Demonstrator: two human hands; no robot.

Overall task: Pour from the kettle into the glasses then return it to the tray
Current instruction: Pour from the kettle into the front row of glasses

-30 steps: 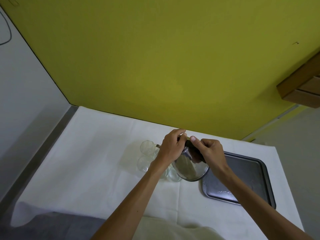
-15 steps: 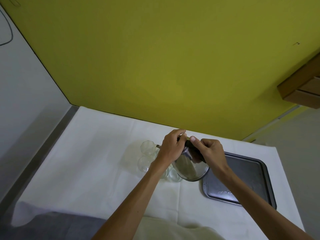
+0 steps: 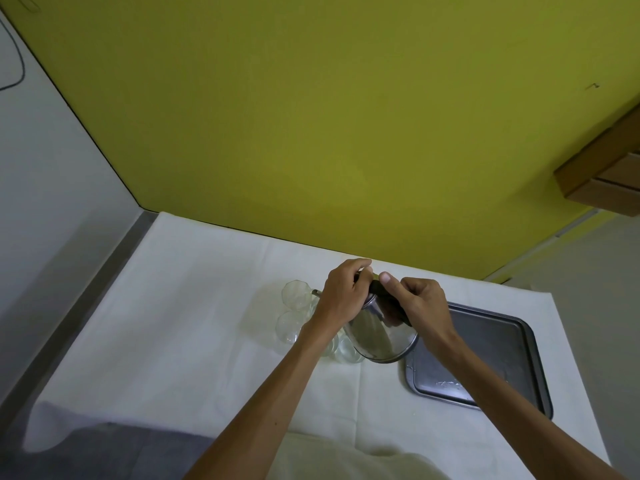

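A shiny steel kettle [image 3: 379, 336] is tilted to the left above a cluster of clear glasses, its spout tip by the far glass [image 3: 296, 294]. My right hand [image 3: 420, 306] grips the kettle's dark handle. My left hand [image 3: 341, 296] rests over the kettle's top near the spout and hides the lid. A second glass [image 3: 286, 326] stands nearer, and more glasses [image 3: 348, 348] show partly under my left wrist and the kettle. The dark metal tray [image 3: 502, 362] lies to the right with nothing on it.
A white cloth [image 3: 180, 323] covers the table, which meets a yellow wall [image 3: 346, 133] at the back. A grey wall runs along the left. A wooden shelf [image 3: 606, 181] juts out at the upper right.
Almost nothing differs. Both hands and the tilted kettle keep the same pose over the glasses, with only a very slight shift.
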